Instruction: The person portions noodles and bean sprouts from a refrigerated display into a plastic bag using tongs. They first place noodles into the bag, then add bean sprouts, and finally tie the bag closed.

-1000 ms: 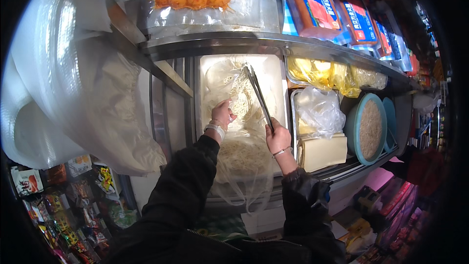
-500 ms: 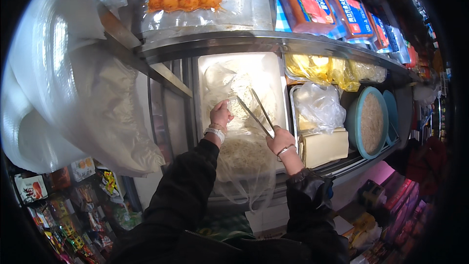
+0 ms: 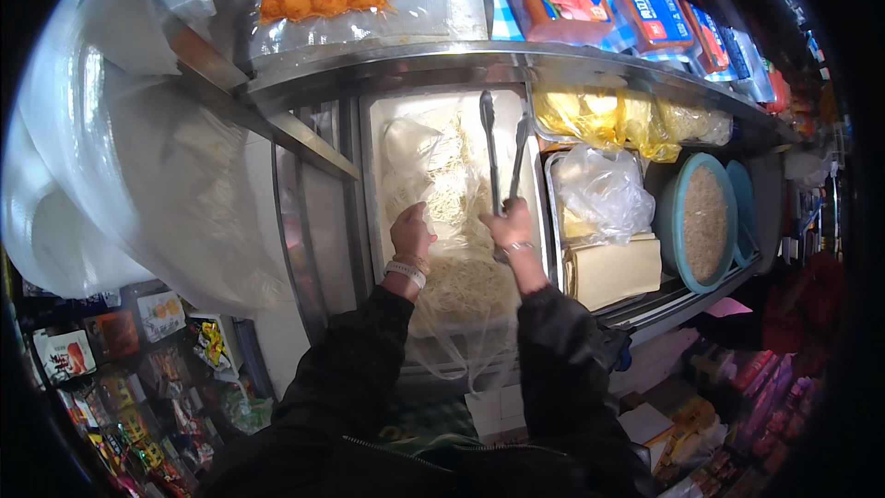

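Tongs [image 3: 494, 155]: over the right half of the white tray [image 3: 373, 143], arms spread, tips toward its far right corner
Right hand [image 3: 509, 221]: fingers wrapped round the tongs' near end
Left hand [image 3: 412, 231]: fingers curled tight on clear plastic [image 3: 407, 149], near the tray's left edge
Pale strands [image 3: 450, 189]: heaped mid-tray, more by the near edge
Past the right edge: folded pale sheets [image 3: 616, 272], then a teal bowl [image 3: 676, 240]

tongs [image 3: 492, 152] over the tray [image 3: 505, 112], basin [image 3: 678, 231] farther right.
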Available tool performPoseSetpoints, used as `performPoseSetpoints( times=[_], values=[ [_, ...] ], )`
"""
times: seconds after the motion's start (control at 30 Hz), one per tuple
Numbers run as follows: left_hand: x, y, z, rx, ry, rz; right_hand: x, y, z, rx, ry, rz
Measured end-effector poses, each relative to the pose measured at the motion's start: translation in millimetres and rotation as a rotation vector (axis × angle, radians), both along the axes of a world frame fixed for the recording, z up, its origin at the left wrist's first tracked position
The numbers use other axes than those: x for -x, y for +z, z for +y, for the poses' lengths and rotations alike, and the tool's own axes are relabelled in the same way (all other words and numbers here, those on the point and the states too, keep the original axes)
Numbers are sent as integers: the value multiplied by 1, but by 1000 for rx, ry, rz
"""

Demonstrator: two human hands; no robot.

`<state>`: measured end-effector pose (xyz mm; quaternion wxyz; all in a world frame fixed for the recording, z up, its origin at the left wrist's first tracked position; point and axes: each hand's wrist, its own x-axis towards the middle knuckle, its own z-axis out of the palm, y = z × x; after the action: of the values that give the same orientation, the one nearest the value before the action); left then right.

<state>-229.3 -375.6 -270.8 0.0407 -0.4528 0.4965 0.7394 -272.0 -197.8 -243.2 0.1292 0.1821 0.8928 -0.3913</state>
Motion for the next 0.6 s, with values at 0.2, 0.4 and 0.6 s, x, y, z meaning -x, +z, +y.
performPoseSetpoints(
  times=[0.2,0.4,0.6],
  values=[
    [-12,11,-11,-28,-49,15,32,-50,-62,-23,-152,36],
    [2,15,-17,11,4,157,3,-41,-29,136,-144,382],
    [6,-16,-17,119,-134,41,-34,-32,12,-185,-26,360]
  ],
)
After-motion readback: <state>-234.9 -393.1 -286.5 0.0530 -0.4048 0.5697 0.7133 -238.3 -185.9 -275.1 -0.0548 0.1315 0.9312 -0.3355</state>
